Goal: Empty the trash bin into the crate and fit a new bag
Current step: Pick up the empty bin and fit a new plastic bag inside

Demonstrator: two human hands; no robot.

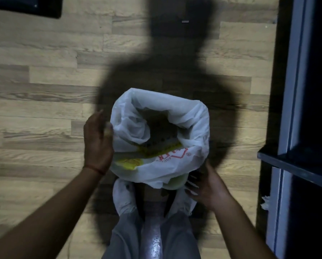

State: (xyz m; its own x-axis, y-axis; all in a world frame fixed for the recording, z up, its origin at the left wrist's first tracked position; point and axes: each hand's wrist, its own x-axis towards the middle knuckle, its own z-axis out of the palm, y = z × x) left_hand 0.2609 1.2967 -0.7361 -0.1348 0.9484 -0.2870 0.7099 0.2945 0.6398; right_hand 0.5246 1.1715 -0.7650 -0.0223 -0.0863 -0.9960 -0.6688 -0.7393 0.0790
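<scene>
I stand over the bin (157, 146), which sits on the wood floor (35, 109) between my two hands and just ahead of my white shoes (123, 197). A white plastic bag (175, 116) with red and yellow print is draped over its rim, the mouth open and the inside dark. My left hand (97, 142) presses against the bag's left side, fingers curled around the rim there, thumb tucked into a fold of plastic, so I have hold of the bag on that side. My right hand (206, 186) is at the near right corner, fingers spread and open, their tips close to the bag's lower edge; I cannot tell whether they touch it. Beyond my right hand stands dark furniture (306, 128). The crate is out of sight.
</scene>
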